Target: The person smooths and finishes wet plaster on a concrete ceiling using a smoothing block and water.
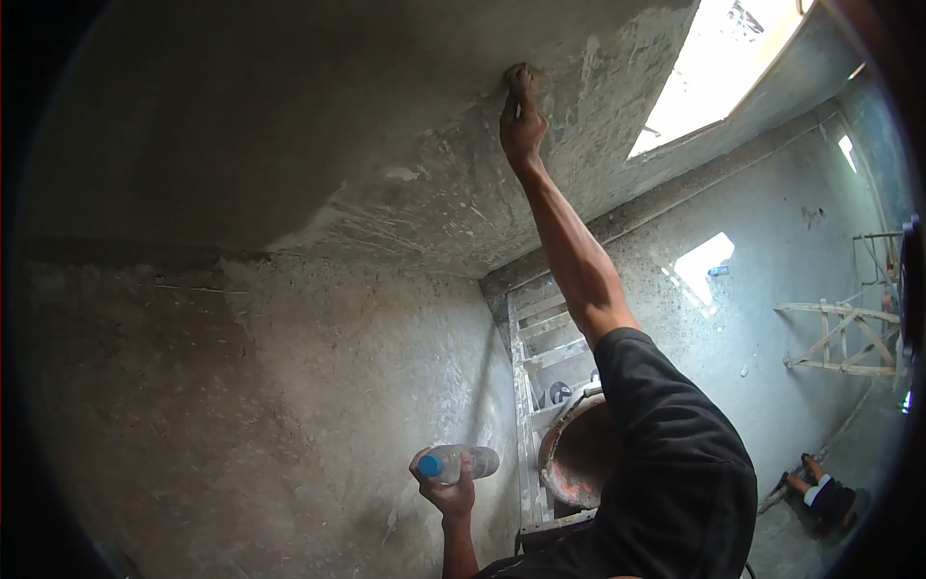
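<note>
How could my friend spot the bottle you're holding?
Find the big ladder-like frame with a round bucket. In the picture, left of that frame, the left hand holds the bottle. It's see-through with a bright blue cap, while the bucket is wide and open.

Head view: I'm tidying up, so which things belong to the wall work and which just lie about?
Probably in the work:
- bottle, in the left hand
- bucket
- slatted wooden frame by the bucket

Seemingly lying about:
- small blue item
- wooden trestle, far right
</note>
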{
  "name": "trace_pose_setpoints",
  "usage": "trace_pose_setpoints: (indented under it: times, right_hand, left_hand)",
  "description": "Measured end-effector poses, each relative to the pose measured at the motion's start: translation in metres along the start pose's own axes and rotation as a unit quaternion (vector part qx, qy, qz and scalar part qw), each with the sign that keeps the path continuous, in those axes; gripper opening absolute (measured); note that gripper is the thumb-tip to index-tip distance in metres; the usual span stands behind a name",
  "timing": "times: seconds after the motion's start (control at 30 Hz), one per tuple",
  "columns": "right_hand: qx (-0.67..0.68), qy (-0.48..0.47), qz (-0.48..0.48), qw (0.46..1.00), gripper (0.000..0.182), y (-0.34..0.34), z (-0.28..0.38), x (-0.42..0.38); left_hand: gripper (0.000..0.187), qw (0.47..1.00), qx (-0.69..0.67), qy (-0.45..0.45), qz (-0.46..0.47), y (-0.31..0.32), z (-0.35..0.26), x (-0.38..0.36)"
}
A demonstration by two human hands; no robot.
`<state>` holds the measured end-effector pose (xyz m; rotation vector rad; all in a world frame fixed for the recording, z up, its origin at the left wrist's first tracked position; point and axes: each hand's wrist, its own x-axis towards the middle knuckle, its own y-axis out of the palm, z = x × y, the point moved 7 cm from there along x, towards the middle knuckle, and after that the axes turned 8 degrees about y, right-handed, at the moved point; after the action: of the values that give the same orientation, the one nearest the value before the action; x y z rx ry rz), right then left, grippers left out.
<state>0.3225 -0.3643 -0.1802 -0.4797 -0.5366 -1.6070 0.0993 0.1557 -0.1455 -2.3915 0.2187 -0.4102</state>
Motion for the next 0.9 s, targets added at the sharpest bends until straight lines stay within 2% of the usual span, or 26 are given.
trace_pose_setpoints:
  times: [0.03,0.07,0.27,0.33,0.47,0.53,0.67,0.73,0.77,0.83,0.87,0.9]
  right_hand:
    - [0.002,0.003,0.049,0.999,0.030,0.002,-0.005,-0.004]
    - [0.003,0.002,0.049,0.999,0.030,-0.002,-0.002,0.001]
    - [0.083,0.007,-0.043,0.996,0.029,-0.013,0.020,0.057]
    - [0.124,-0.021,-0.151,0.980,0.028,-0.024,0.019,0.070]
    - [0.086,-0.062,-0.191,0.976,0.029,-0.038,0.030,0.075]
    - [0.085,-0.055,-0.085,0.991,0.028,-0.010,0.012,0.066]
    - [0.031,-0.008,-0.026,0.999,0.029,-0.011,0.002,0.020]
    - [0.027,-0.025,0.152,0.988,0.029,-0.008,-0.004,-0.008]
    - [0.028,-0.027,0.150,0.988,0.029,-0.014,-0.010,-0.013]
    - [0.120,0.091,0.097,0.984,0.029,-0.031,-0.036,-0.017]
    - [0.066,0.099,0.007,0.993,0.025,-0.040,-0.038,-0.006]
    - [0.065,0.102,0.009,0.993,0.025,-0.042,-0.029,0.009]
  left_hand:
    - [0.054,1.000,0.011,0.006,0.003,-0.001,0.001,0.000]
    - [0.055,1.000,0.023,0.012,0.007,-0.001,0.001,0.000]
    - [0.054,1.000,0.016,-0.013,0.006,-0.004,0.002,-0.002]
    - [0.053,1.000,0.014,-0.008,0.000,-0.004,0.002,0.000]
    - [0.052,1.000,0.022,-0.012,0.000,-0.006,0.007,-0.008]
    - [0.053,1.000,0.012,-0.009,-0.002,-0.005,0.003,-0.006]
    - [0.055,1.000,0.021,0.001,0.006,0.001,-0.004,-0.001]
    - [0.054,0.999,0.028,0.010,0.014,0.002,-0.005,-0.001]
    - [0.053,0.999,0.034,0.017,0.019,0.004,-0.005,0.000]
    - [0.054,0.999,0.027,0.010,0.012,0.004,-0.002,-0.001]
    - [0.054,1.000,0.023,-0.001,0.008,0.002,-0.001,-0.003]
    - [0.054,1.000,0.026,-0.003,0.009,0.001,-0.002,-0.005]
